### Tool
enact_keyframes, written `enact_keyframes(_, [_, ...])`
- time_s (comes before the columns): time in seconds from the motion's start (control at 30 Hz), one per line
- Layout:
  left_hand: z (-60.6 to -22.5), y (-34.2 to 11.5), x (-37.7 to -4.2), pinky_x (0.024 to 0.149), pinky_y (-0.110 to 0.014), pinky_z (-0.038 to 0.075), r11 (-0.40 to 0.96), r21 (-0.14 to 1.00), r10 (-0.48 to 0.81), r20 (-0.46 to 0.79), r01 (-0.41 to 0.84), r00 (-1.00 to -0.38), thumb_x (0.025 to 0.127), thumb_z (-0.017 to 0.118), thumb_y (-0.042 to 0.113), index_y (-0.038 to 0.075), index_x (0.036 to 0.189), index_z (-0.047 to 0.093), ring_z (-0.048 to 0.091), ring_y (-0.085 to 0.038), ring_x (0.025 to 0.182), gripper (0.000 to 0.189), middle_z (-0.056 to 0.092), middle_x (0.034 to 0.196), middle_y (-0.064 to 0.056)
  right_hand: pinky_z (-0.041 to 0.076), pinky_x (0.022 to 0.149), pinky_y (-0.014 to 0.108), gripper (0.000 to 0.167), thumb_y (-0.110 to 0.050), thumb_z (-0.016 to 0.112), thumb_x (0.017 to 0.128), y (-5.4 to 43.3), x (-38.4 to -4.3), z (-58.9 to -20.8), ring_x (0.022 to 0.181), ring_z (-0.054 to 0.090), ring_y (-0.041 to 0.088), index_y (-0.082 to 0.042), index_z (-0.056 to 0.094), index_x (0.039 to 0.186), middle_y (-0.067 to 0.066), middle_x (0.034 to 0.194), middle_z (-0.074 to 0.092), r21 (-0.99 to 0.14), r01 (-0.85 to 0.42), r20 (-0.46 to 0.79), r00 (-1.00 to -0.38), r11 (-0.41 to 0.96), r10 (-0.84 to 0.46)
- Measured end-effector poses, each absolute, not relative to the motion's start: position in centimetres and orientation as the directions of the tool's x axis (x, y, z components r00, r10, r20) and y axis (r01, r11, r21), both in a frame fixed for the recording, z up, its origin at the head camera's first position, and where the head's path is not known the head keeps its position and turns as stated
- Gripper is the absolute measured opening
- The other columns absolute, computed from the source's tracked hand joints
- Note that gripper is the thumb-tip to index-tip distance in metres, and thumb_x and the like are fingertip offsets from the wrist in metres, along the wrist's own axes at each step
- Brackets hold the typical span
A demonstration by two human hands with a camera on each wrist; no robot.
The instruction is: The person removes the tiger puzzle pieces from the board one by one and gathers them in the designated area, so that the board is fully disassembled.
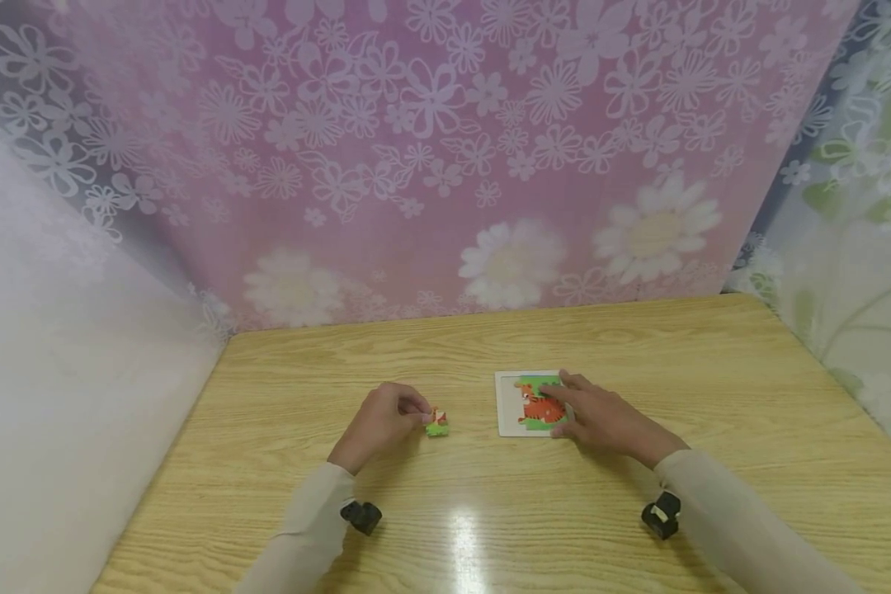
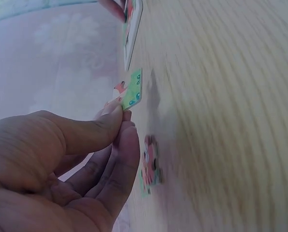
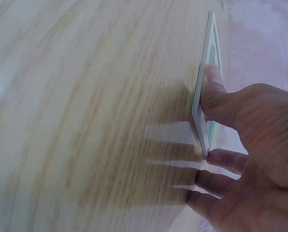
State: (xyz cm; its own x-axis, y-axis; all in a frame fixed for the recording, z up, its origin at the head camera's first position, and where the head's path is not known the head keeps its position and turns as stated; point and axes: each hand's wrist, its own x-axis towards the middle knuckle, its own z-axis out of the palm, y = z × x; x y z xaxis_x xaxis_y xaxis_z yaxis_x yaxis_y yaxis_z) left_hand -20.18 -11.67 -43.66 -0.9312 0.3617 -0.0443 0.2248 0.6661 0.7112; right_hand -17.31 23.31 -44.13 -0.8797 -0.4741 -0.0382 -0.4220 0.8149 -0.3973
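My left hand (image 1: 388, 417) pinches a small jigsaw piece (image 2: 134, 89) between thumb and fingertips, green along one edge with a red and white picture. Another jigsaw piece (image 2: 151, 164), red and green, lies on the table below the fingers in the left wrist view. To the right, a white-framed puzzle tray (image 1: 508, 431) lies flat, partly filled with an orange striped animal on green; its left part is bare white. My right hand (image 1: 612, 419) rests over the tray's right side, fingers spread. Its thumb (image 3: 211, 92) presses on the frame, and other fingertips touch down by the edge.
The wood-grain table (image 1: 304, 363) runs back to a pink flowered curtain (image 1: 416, 206). White fabric (image 1: 67, 346) hangs at the left side and a leaf-patterned curtain (image 1: 861, 313) at the right. Black wrist cameras sit at both sleeves.
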Motion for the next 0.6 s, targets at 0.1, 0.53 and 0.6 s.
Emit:
enact_keyframes(0.1, [-43.5, -12.5, -20.1, 0.073, -0.032, 0.053, 0.678, 0.705, 0.344, -0.051, 0.21, -0.937, 0.091, 0.078, 0.017, 0.01, 0.089, 0.077, 0.063, -0.011, 0.078, 0.007, 0.069, 0.085, 0.005, 0.041, 0.101, 0.067, 0.065, -0.031, 0.073, 0.094, 23.3, -17.3, -44.2, 0.139, 0.036, 0.055, -0.003, 0.05, 0.148, 0.038, 0.153, 0.033, -0.402, -0.423, -0.035, -0.879, 0.812, -0.476])
enact_keyframes(0.53, [-43.4, -14.6, -19.9, 0.069, -0.032, 0.054, 0.706, 0.695, 0.268, -0.083, 0.137, -0.96, 0.088, 0.081, 0.019, 0.011, 0.085, 0.078, 0.065, -0.009, 0.07, 0.009, 0.072, 0.079, 0.006, 0.041, 0.101, 0.068, 0.066, -0.031, 0.074, 0.093, 23.4, -17.4, -44.3, 0.137, 0.038, 0.056, -0.002, 0.05, 0.148, 0.039, 0.152, 0.034, -0.396, -0.43, -0.023, -0.879, 0.811, -0.477])
enact_keyframes(0.6, [-43.2, -14.7, -19.8, 0.068, -0.031, 0.054, 0.699, 0.705, 0.261, -0.093, 0.122, -0.961, 0.088, 0.081, 0.018, 0.01, 0.086, 0.079, 0.066, -0.011, 0.069, 0.009, 0.072, 0.079, 0.004, 0.041, 0.101, 0.068, 0.066, -0.031, 0.074, 0.093, 23.5, -17.3, -44.3, 0.137, 0.038, 0.056, -0.002, 0.05, 0.147, 0.04, 0.152, 0.033, -0.399, -0.43, -0.022, -0.879, 0.81, -0.477])
